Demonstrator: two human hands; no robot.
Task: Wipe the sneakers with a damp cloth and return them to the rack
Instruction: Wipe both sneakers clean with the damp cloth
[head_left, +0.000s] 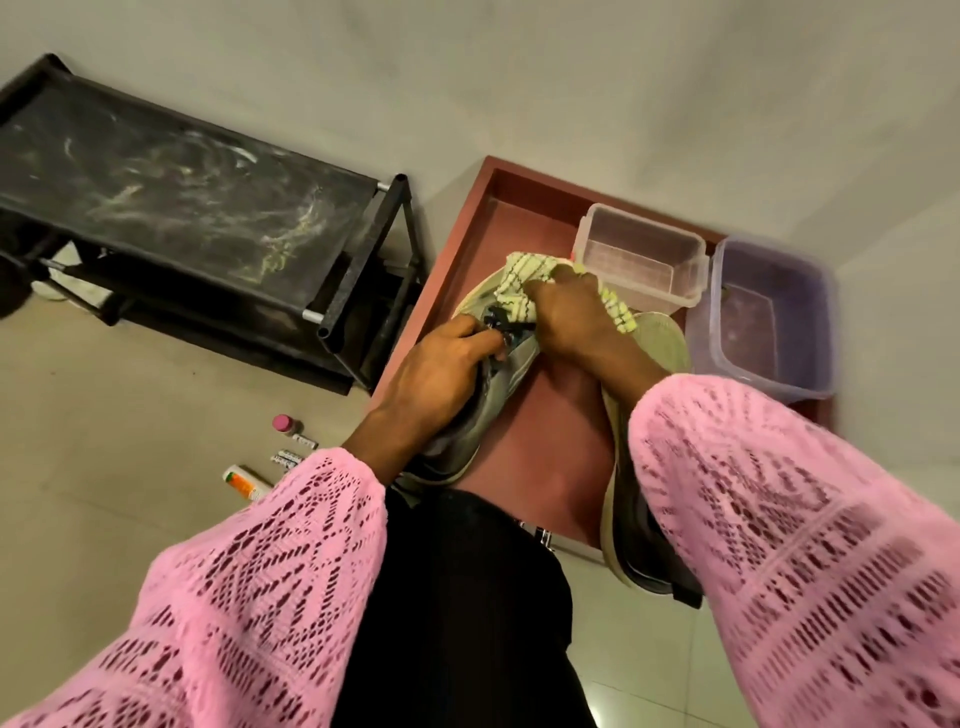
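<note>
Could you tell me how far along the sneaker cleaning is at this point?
Nothing shows as finished: neither sneaker is on the rack. In hand: the left hand grips one sneaker over the red tray, while the right hand presses the striped cloth onto its front. Left: the second sneaker lies on its side under the right sleeve, apparently waiting, then both go back to the rack.

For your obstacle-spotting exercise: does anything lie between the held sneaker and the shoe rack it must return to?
Nothing visible does. The sneaker, in the left hand, sits just right of the black rack, with only bare floor between. The small bottles lie nearer the person, off that path.
</note>
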